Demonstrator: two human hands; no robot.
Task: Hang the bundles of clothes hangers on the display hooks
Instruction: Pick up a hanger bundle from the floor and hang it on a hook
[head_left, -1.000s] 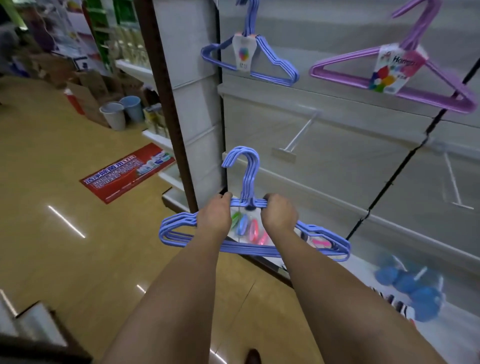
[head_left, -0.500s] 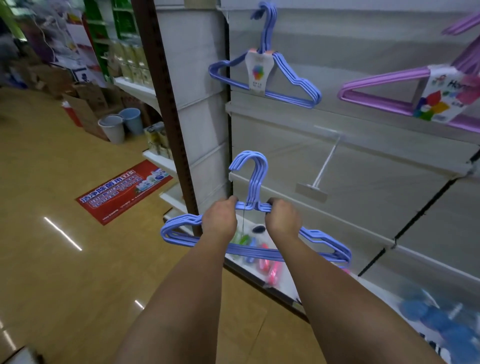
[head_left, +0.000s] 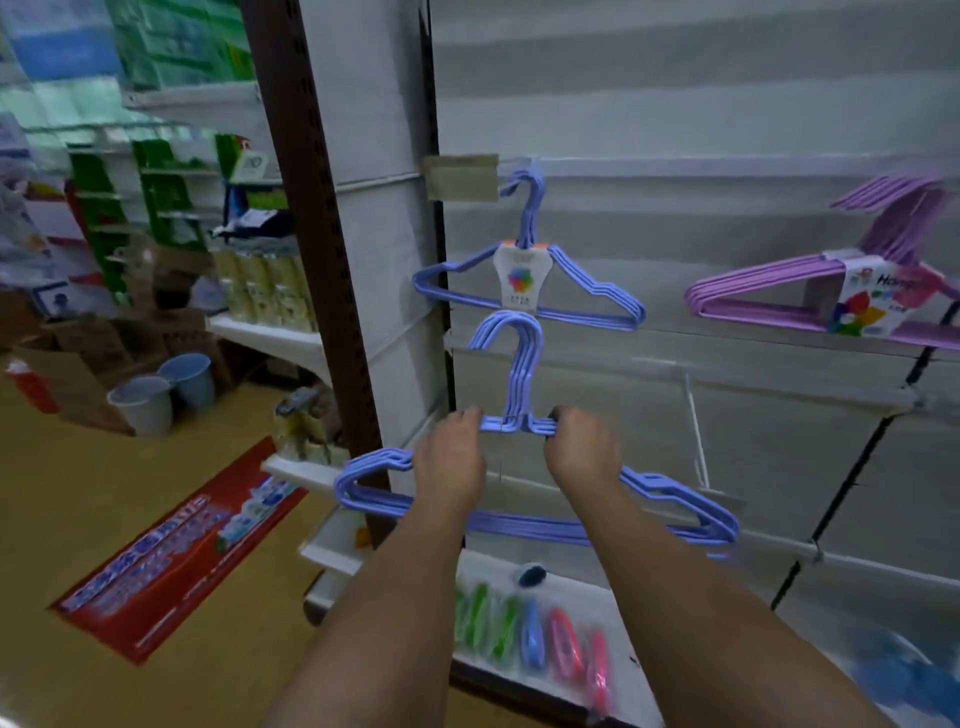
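We hold a blue bundle (head_left: 524, 499) of hangers up in front of the white panel (head_left: 727, 104), one hand on each shoulder. Our left hand (head_left: 451, 457) grips the left shoulder with fingers curled over the top wires, and our right hand (head_left: 584, 447) grips the right shoulder the same way, the two hands close on either side of the neck. The bundle's hooks (head_left: 506, 332) stand upright between our hands, their tops just below the bottom bar of a second blue bundle (head_left: 530, 283), which already hangs higher on the panel with a paper tag (head_left: 521, 278) at its neck. To the right hangs a purple bundle (head_left: 831, 291) with a coloured label. A bare white hook (head_left: 696, 431) sticks out of the panel just right of our right hand. On the low shelf (head_left: 488, 566) near us lie green, blue and pink packets (head_left: 530, 629). Far left, two buckets (head_left: 166, 389) stand on the yellow floor, and a red sticker (head_left: 171, 545) lies nearer.
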